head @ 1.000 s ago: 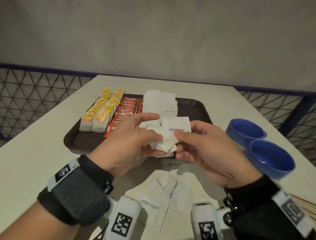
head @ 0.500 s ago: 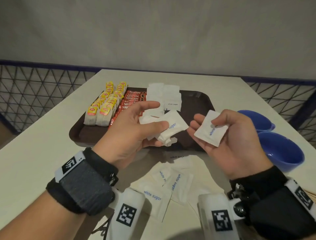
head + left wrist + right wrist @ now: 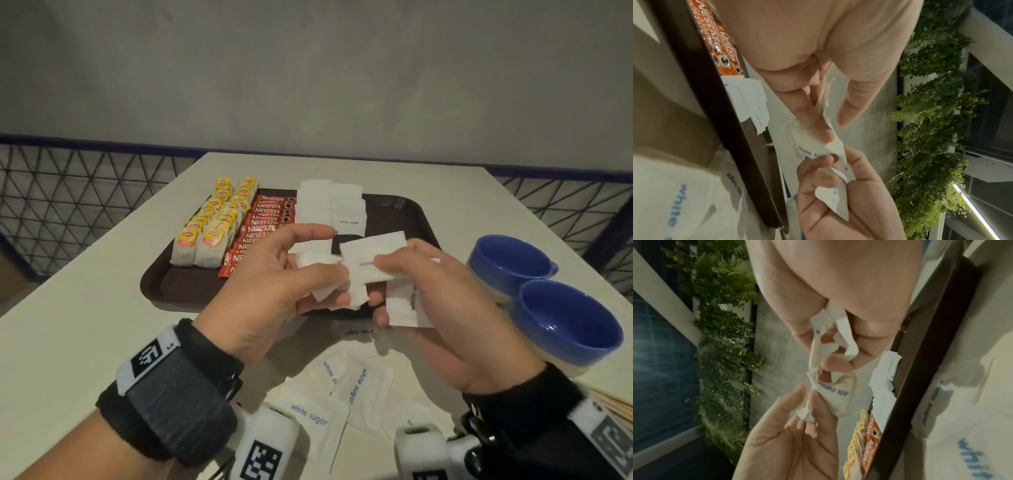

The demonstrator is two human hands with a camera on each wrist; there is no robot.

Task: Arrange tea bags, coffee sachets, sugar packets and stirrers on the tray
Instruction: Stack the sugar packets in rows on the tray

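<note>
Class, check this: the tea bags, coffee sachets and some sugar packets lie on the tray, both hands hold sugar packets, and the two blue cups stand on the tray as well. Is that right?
Not quite. The head view shows the two blue cups standing on the table, to the right of the tray, not on it. The rest holds: tea bags, coffee sachets and sugar packets lie on the tray, and the left hand and right hand hold sugar packets.

White table under tray, cups.

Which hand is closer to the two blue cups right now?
Right. The right hand, holding sugar packets, is just beside the blue cups; the left hand is further away, over the tray's near edge.
</note>
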